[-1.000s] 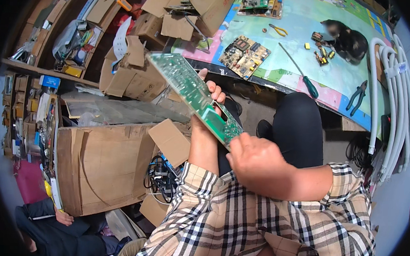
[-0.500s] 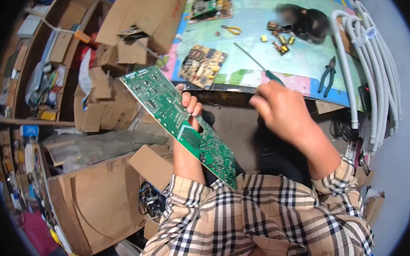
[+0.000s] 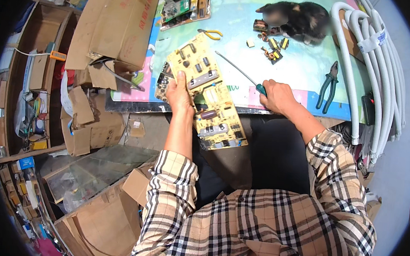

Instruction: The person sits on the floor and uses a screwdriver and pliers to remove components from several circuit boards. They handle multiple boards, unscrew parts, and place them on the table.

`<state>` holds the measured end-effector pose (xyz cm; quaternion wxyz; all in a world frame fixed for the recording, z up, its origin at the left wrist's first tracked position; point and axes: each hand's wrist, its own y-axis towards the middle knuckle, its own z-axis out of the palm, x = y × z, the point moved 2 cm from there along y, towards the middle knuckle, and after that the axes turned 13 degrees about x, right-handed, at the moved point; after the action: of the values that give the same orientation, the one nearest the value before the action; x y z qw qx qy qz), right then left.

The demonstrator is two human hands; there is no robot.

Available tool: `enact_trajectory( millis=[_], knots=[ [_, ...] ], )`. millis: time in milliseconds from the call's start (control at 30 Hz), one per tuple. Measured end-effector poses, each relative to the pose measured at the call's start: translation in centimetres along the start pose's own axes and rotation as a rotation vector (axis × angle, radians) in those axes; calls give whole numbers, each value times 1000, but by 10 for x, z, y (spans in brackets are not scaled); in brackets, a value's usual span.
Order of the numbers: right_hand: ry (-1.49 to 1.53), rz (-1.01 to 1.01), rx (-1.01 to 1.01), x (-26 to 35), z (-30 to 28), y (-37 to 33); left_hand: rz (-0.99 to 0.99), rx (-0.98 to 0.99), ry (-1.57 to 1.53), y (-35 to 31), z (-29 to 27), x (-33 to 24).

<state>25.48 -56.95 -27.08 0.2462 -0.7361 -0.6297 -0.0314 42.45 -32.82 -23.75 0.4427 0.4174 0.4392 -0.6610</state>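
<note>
My left hand [image 3: 180, 98] grips a long circuit board [image 3: 211, 98] by its left edge, thumb on top. The board is tilted, its yellowish component side facing up, its far end over the table and its near end above my lap. Partly hidden behind that hand lies a smaller circuit board [image 3: 163, 81] on the table's near edge. My right hand [image 3: 278, 97] is closed round the green handle of a screwdriver [image 3: 261, 89], whose long shaft points away to the left over the tabletop.
A dark cat [image 3: 305, 21] lies at the back right beside several copper-and-yellow coils [image 3: 275, 53]. Green-handled pliers [image 3: 329, 86] and white corrugated hoses [image 3: 382, 73] are to the right. Small yellow-handled pliers [image 3: 211, 34], stacked boards [image 3: 186, 7] and a cardboard box [image 3: 126, 29] stand further left.
The long board has been turned from its green side to its yellowish component side and moved away from my body. My right hand has come down onto the screwdriver handle and closed on it.
</note>
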Motion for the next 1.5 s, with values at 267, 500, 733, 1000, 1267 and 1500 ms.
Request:
enact_trajectory(
  millis=[267, 500, 733, 1000, 1267, 1500],
  knots=[
    [206, 301, -81, -28, -14, -51, -105, -124, 478, 36, 34, 69],
    [340, 315, -190, -39, -8, -101, -157, -166, 680, 47, 47, 105],
    [532, 310, -238, -17, -18, -119, -161, -87, 588, 30, 73, 82],
    [472, 95, -150, 9, -25, -96, 240, 190, 1367, 7, 71, 58],
    [285, 72, -23, 35, -59, -87, 230, 412, 1378, 20, 64, 79],
    [78, 104, -52, 58, -77, -72, 313, 377, 1393, 12, 64, 92]
  ],
)
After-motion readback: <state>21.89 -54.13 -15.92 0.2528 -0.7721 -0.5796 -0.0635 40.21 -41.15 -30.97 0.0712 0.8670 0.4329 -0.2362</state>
